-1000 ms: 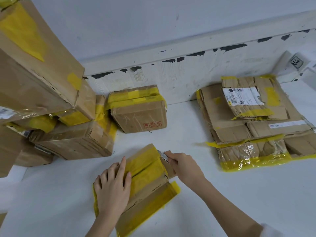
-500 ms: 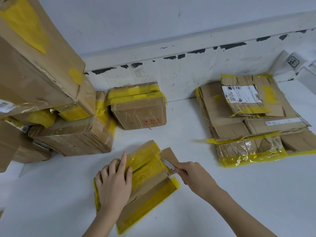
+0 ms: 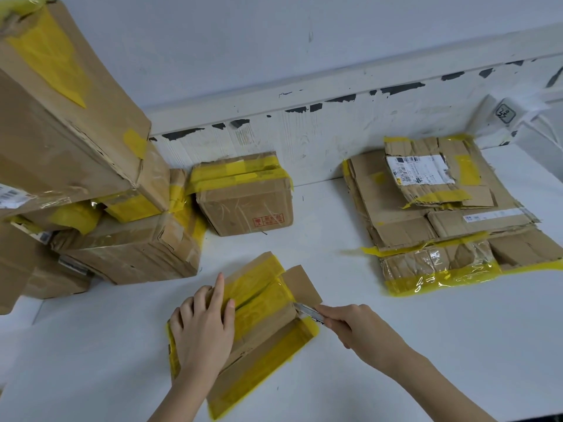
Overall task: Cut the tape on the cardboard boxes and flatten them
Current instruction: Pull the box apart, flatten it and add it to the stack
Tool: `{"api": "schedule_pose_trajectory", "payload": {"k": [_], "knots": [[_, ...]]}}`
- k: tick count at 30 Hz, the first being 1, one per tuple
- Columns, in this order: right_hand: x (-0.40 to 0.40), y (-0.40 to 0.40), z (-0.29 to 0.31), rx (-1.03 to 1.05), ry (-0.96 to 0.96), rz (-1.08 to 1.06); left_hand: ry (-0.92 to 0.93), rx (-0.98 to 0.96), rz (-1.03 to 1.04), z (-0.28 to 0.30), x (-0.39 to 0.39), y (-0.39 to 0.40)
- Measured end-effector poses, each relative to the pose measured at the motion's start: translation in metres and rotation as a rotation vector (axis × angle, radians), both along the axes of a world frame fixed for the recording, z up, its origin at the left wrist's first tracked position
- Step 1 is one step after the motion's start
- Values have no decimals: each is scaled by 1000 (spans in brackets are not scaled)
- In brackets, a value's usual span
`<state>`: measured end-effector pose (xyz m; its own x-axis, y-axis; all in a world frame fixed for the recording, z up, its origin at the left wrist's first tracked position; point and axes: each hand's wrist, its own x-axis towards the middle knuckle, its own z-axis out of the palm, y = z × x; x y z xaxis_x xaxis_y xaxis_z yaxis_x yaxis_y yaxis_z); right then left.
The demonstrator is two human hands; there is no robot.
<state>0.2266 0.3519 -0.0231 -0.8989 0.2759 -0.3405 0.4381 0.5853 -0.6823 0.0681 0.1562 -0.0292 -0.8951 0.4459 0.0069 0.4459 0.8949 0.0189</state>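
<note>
Leaning over the left side of the white table (image 3: 396, 345), the tall stack of taped boxes (image 3: 70, 123) is the biggest worry: its top box tilts out over the lower ones, and a nudge from the left elbow could, I judge, tip it toward the work area. On the right, the pile of flattened cardboard (image 3: 438, 214) lies well apart from the hands, with loose yellow tape trailing from its front edge (it could cling to whatever is slid onto it). A small sealed box (image 3: 246, 196) waits against the back wall (image 3: 335, 138), untouched. The box being cut (image 3: 259, 324) lies near the front of the table between the two hands, mostly collapsed, banded in yellow tape, with one brown flap sticking out at its right end. The left hand (image 3: 204, 327) presses flat on its left part, fingers straight and spread, the index finger close to the taped seam; if the blade runs along that seam toward the hand, those fingers sit in its path. The right hand (image 3: 362, 330) grips the utility knife (image 3: 309, 312), whose tip meets the box at its right edge beside the flap. Pushing hard there could make the blade jump free or slice cardboard instead of tape.
</note>
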Motion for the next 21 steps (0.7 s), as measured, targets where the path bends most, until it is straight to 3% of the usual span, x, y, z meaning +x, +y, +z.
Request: {"api": "schedule_pose_trajectory", "payload": {"k": [4, 7, 11, 17, 19, 21], "knots": [[9, 11, -3, -66, -1, -43, 6, 27, -8, 0, -2, 0], [18, 15, -16, -88, -60, -173, -21, -59, 10, -2, -3, -1], [18, 11, -37, 78, -194, -216, -120, -142, 45, 2, -12, -2], [-2, -1, -46, 178, -243, -297, -550, 104, 149, 18, -30, -15], [-6, -2, -46, 176, -239, -320, -596, 214, 232, 16, -23, -15], [-6, -3, -44, 140, -213, -347, -476, 216, 223, 14, -10, -14]]}}
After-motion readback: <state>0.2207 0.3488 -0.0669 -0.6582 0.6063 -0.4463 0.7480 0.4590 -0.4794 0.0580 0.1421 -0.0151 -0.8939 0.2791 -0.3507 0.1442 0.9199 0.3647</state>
